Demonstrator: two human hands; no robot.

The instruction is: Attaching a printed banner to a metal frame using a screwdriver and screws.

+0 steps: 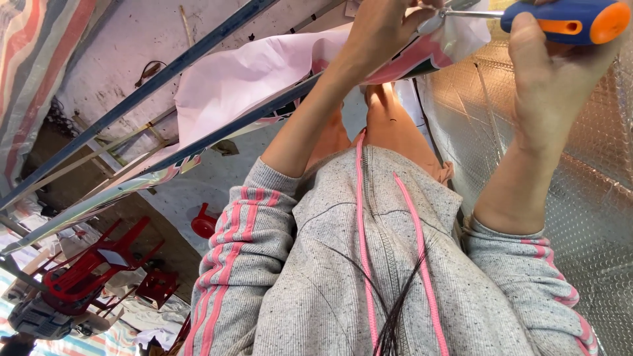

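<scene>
Concrete floor (132, 39); screwdriver (567, 21) in R hand (560, 72).

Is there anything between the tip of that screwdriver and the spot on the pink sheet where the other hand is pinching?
Nothing visible does. The right hand grips the blue and orange screwdriver, whose metal shaft runs straight to the pink sheet beside the left hand. The tip itself is hidden at the left hand's fingertips, so whether it touches cannot be told.

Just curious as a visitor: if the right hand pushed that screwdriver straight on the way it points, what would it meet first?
Probably the left hand: the right hand aims the screwdriver at its fingertips, though depth is unclear.
</scene>
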